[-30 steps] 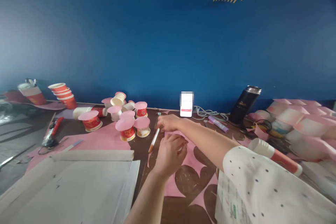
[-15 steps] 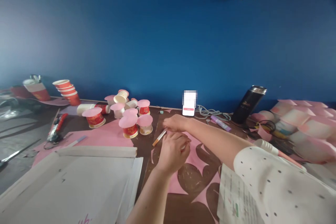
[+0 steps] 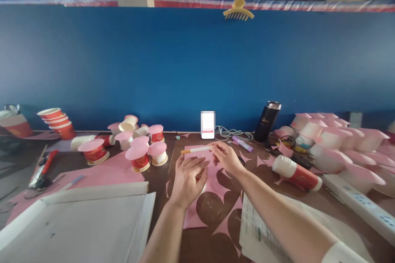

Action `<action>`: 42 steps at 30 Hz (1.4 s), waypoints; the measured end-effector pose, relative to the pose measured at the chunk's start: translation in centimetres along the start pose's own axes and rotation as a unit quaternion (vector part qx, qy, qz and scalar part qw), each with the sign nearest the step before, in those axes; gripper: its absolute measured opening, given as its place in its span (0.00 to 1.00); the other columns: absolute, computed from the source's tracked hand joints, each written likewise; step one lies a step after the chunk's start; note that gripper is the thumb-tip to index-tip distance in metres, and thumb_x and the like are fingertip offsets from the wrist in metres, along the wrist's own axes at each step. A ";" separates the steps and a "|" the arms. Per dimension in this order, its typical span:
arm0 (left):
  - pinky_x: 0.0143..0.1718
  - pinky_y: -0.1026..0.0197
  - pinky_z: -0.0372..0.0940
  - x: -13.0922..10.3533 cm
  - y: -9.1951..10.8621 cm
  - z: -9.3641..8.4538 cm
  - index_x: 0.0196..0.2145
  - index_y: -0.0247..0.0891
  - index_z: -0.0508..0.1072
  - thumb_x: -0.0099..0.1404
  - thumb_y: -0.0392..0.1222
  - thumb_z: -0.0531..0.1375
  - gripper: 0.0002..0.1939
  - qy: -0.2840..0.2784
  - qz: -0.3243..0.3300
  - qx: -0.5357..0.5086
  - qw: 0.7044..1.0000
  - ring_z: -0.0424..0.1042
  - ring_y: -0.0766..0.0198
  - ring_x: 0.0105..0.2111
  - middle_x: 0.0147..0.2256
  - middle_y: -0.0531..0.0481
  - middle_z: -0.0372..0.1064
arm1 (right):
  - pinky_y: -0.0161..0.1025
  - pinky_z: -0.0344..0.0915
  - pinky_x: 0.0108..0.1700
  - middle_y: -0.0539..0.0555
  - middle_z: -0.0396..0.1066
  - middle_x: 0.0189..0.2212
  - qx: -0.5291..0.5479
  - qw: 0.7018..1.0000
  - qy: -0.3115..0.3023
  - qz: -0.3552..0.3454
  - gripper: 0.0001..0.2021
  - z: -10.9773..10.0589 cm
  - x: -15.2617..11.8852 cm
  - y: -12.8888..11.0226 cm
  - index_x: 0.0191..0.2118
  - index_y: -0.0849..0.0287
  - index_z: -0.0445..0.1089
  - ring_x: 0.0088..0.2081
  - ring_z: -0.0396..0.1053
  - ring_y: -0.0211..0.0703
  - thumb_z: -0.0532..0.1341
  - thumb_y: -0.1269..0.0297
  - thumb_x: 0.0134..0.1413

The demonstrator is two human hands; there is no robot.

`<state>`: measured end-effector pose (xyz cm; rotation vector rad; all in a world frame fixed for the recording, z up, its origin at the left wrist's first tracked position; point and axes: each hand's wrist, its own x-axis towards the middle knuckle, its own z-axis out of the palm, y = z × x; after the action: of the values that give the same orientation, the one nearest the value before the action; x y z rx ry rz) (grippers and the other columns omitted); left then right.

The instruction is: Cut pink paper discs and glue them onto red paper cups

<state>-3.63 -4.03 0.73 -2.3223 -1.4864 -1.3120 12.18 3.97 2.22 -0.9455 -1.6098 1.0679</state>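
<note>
My right hand [image 3: 226, 157] pinches the white end of a thin white-and-orange stick [image 3: 196, 150], which lies level with its orange end pointing left. Just below the stick is my left hand [image 3: 189, 178], palm down, its fingers together and slightly bent over pink paper [image 3: 212, 181] with round cut-outs. Whether anything is under the left fingers is hidden. Behind the hands a phone [image 3: 207, 125] with a lit screen leans on the blue wall.
Cups with pink discs [image 3: 137, 158] stand at left, near a white tray [image 3: 92, 222]. A black bottle [image 3: 267, 123], purple tube [image 3: 242, 144], red cups [image 3: 298, 173], power strip [image 3: 359, 205] and pink-topped cups [image 3: 348, 152] are at right.
My right hand has picked up the stick from the table and moved right with it. My left hand has shifted slightly left. The view has tilted up and turned right.
</note>
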 end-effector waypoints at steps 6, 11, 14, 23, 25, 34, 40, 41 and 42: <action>0.59 0.41 0.50 -0.3 -0.4 0.3 0.49 0.46 0.73 0.64 0.38 0.56 0.16 0.005 0.006 0.016 1.000 0.71 0.55 0.49 0.46 0.49 0.75 | 0.30 0.57 0.19 0.45 0.64 0.22 0.243 0.961 0.107 0.074 0.16 -0.7 -0.9 1.1 0.30 0.58 0.68 0.19 0.58 0.30 0.66 0.50 0.45; 0.59 0.41 0.50 -0.1 -0.3 0.2 0.49 0.47 0.72 0.64 0.39 0.56 0.16 -0.004 0.016 0.027 0.999 0.70 0.56 0.50 0.48 0.49 0.74 | 0.29 0.56 0.19 0.46 0.64 0.24 0.271 0.953 0.119 0.066 0.15 -1.3 -0.9 0.4 0.29 0.58 0.68 0.19 0.58 0.29 0.67 0.52 0.44; 0.59 0.42 0.51 0.0 -0.2 -0.1 0.48 0.46 0.73 0.65 0.39 0.56 0.14 0.001 0.023 0.029 0.999 0.70 0.56 0.50 0.51 0.49 0.72 | 0.29 0.56 0.19 0.46 0.64 0.25 0.283 0.950 0.114 0.062 0.14 -1.3 -1.0 0.2 0.29 0.59 0.68 0.20 0.58 0.29 0.68 0.54 0.45; 0.43 0.54 0.64 -0.6 -0.7 -0.7 0.53 0.37 0.65 0.63 0.40 0.58 0.20 0.218 -0.018 -0.011 0.976 0.70 0.59 0.37 0.36 0.46 0.70 | 0.30 0.54 0.20 0.45 0.60 0.22 0.317 0.943 0.097 0.031 0.13 -1.4 -1.4 -0.9 0.31 0.58 0.69 0.19 0.55 0.29 0.66 0.53 0.48; 0.41 0.55 0.65 -0.7 -0.6 -0.7 0.56 0.34 0.61 0.63 0.41 0.58 0.25 0.220 -0.010 -0.019 0.975 0.69 0.59 0.35 0.35 0.46 0.69 | 0.30 0.53 0.20 0.45 0.60 0.21 0.300 0.950 0.085 0.020 0.14 -1.2 -1.7 -1.2 0.30 0.58 0.68 0.19 0.55 0.29 0.65 0.52 0.49; 0.41 0.58 0.62 -0.5 0.4 -0.5 0.47 0.39 0.67 0.66 0.32 0.54 0.12 0.155 0.051 -0.020 0.986 0.69 0.61 0.36 0.38 0.47 0.72 | 0.31 0.54 0.21 0.45 0.60 0.20 0.309 0.951 0.001 0.011 0.14 0.4 -3.0 -2.4 0.33 0.58 0.71 0.18 0.53 0.30 0.64 0.51 0.51; 0.40 0.55 0.60 -0.4 0.5 -0.8 0.43 0.37 0.67 0.68 0.40 0.53 0.08 0.119 0.025 0.015 0.992 0.66 0.57 0.36 0.36 0.45 0.69 | 0.32 0.55 0.20 0.47 0.62 0.20 0.278 0.960 -0.033 0.011 0.16 1.5 -4.0 -2.4 0.32 0.60 0.73 0.17 0.55 0.30 0.64 0.50 0.52; 0.39 0.54 0.59 -0.3 0.6 -0.8 0.39 0.38 0.67 0.68 0.41 0.53 0.06 0.110 0.024 0.030 0.993 0.65 0.57 0.35 0.34 0.46 0.69 | 0.32 0.54 0.19 0.46 0.62 0.20 0.281 0.959 -0.028 0.013 0.16 1.7 -4.1 -2.5 0.32 0.60 0.73 0.17 0.55 0.30 0.64 0.50 0.51; 0.38 0.54 0.58 -0.3 0.7 -0.9 0.35 0.38 0.67 0.68 0.42 0.52 0.07 0.103 0.025 0.045 0.993 0.64 0.57 0.34 0.32 0.46 0.68 | 0.32 0.54 0.18 0.46 0.62 0.19 0.286 0.958 -0.021 0.019 0.16 1.9 -4.2 -2.6 0.31 0.60 0.73 0.16 0.55 0.29 0.64 0.50 0.51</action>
<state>-3.74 -5.05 1.30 -2.0832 -1.3832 -1.3926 11.18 -1.13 3.13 -0.5647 -1.2069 1.4795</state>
